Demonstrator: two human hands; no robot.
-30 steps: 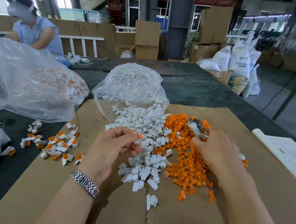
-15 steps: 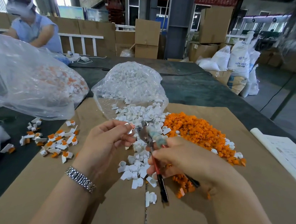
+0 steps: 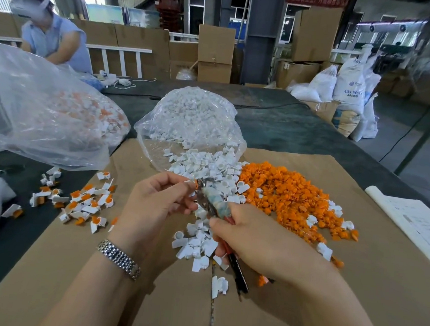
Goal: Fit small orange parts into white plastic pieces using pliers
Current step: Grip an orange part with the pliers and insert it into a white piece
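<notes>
We see a dark bench (image 3: 273, 131) carrying a brown cardboard sheet (image 3: 77, 255) along its near edge, two clear plastic bags (image 3: 35, 116) toward the left edge and middle, and white paper (image 3: 411, 220) at the right edge.

Two hands, a left one (image 3: 156, 204) and a right one (image 3: 259, 238), and one pair of pliers (image 3: 214, 203). Two clear plastic bags: one (image 3: 43, 117) at the left of the frame, one (image 3: 191, 121) at upper centre. One heap of orange parts (image 3: 290, 192), one spill of white pieces (image 3: 208, 167), too many to count. One wristwatch (image 3: 118, 259).
</notes>
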